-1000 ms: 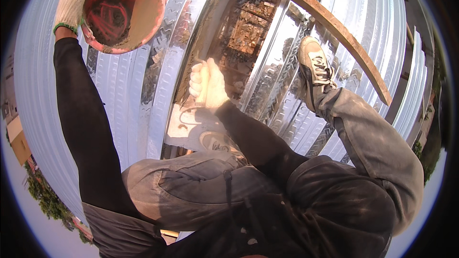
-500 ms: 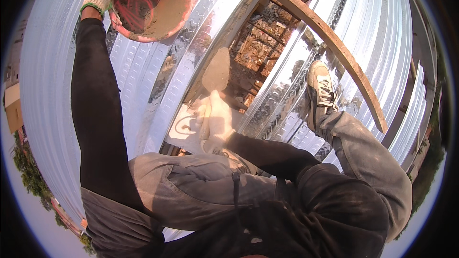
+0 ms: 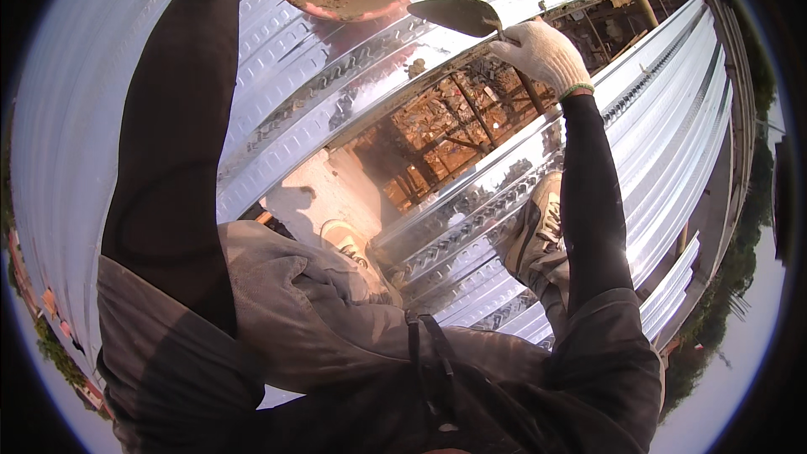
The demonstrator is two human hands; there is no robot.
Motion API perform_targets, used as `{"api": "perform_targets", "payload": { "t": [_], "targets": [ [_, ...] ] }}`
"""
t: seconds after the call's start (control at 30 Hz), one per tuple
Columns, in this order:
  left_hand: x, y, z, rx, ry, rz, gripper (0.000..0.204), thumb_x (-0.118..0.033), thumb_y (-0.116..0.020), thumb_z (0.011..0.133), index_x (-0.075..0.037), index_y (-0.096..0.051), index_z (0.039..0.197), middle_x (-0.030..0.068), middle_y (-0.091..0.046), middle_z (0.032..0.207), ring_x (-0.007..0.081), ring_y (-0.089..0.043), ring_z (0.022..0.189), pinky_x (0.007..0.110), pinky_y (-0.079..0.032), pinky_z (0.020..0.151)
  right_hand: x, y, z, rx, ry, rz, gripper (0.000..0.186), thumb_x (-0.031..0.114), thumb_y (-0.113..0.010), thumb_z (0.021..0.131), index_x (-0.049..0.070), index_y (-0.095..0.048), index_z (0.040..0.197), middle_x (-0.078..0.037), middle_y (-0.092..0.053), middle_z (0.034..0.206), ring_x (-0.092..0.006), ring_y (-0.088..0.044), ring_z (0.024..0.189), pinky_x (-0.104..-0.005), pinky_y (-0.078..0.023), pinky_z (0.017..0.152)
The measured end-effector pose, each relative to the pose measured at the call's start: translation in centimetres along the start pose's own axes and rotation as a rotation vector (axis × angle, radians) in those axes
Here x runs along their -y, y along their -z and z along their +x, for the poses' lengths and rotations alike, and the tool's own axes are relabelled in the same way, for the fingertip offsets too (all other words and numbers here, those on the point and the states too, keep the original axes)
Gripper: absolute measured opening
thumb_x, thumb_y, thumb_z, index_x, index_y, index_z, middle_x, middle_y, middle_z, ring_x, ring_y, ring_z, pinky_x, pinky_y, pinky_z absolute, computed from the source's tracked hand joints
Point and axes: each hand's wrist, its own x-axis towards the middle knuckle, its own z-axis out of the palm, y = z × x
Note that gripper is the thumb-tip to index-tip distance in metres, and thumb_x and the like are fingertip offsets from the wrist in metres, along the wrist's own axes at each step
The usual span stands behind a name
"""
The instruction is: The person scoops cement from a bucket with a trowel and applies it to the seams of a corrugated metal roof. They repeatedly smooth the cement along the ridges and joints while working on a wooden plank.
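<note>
In my right hand [image 3: 542,55], which wears a pale knitted glove, I grip a trowel [image 3: 458,15]. Its leaf-shaped blade points left, close to the lower right of a red bucket [image 3: 349,8]. Grey mortar coats the bucket's inside, and its upper part is cut off by the picture's edge. My left arm [image 3: 181,109], in a black sleeve, reaches up past the bucket's left side. The left hand itself lies beyond the top edge.
Ribbed shiny metal decking [image 3: 290,109] spreads on both sides of a long gap [image 3: 445,130]. Poles and rubble show below through it. One shoe [image 3: 349,240] stands on a pale slab [image 3: 328,193] at the gap's near end; the other shoe [image 3: 538,223] is on decking.
My right hand has swung up and right with the trowel, away from the gap's near end toward the bucket. My left hand has left the view, and the curved wooden strip no longer shows.
</note>
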Motion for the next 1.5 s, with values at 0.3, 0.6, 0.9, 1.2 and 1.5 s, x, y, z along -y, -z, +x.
{"api": "perform_targets", "payload": {
  "t": [0.3, 0.6, 0.9, 1.2, 1.5],
  "targets": [
    [0.4, 0.0, -0.7, 0.015, 0.006, 0.001, 0.059, -0.052, -0.069, 0.112, 0.0, -0.08, 0.138, 0.0131, -0.083, 0.126, 0.0209, -0.077, 0.114, 0.037, -0.06, 0.101, 0.7, 4.8, 10.7, 0.335, 0.382, -0.472, 0.04, 0.044, -0.077, 0.098, 0.005, -0.085, 0.093, -0.014, -0.075, 0.072, -0.0294, -0.073, 0.066, -0.0464, -0.061, 0.069],
    [0.7, 0.1, -1.6, 0.035, 0.02, -0.003, 0.059, -0.052, -0.069, 0.112, 0.0, -0.08, 0.138, 0.0129, -0.083, 0.125, 0.0206, -0.077, 0.113, 0.037, -0.06, 0.101, 3.1, 2.3, 13.8, 0.65, 0.406, -0.46, 0.041, 0.042, -0.072, 0.093, 0.003, -0.081, 0.085, -0.009, -0.067, 0.065, -0.0249, -0.063, 0.06, -0.0476, -0.053, 0.062],
    [0.2, 0.6, -0.5, 0.04, 0.015, 0.013, 0.059, -0.052, -0.069, 0.112, 0.0, -0.08, 0.138, 0.0128, -0.083, 0.125, 0.0203, -0.077, 0.113, 0.037, -0.06, 0.101, 8.2, -0.8, 12.8, 1.05, 0.392, 0.026, 0.048, 0.052, -0.081, 0.096, 0.009, -0.081, 0.077, -0.003, -0.066, 0.06, -0.0151, -0.061, 0.048, -0.0322, -0.048, 0.043],
    [0.1, 0.7, 0.7, 0.052, 0.005, 0.046, 0.058, -0.052, -0.068, 0.113, 0.0, -0.08, 0.138, 0.0126, -0.083, 0.124, 0.02, -0.077, 0.112, 0.037, -0.06, 0.1, 5.0, -12.9, -8.8, 1.236, -0.047, 1.191, 0.049, 0.045, -0.077, 0.11, -0.002, -0.078, 0.097, -0.007, -0.067, 0.067, -0.0162, -0.061, 0.049, -0.0331, -0.048, 0.046],
    [1.0, 4.0, 3.8, 0.018, 0.038, 0.043, 0.058, -0.051, -0.068, 0.113, -0.001, -0.08, 0.138, 0.0125, -0.083, 0.124, 0.0196, -0.077, 0.112, 0.037, -0.061, 0.1, 2.4, -12.0, -18.2, 0.493, -0.472, 1.576, 0.039, 0.033, -0.062, 0.116, -0.004, -0.074, 0.113, -0.007, -0.069, 0.081, -0.0158, -0.065, 0.06, -0.0292, -0.055, 0.058]
  ]
}}
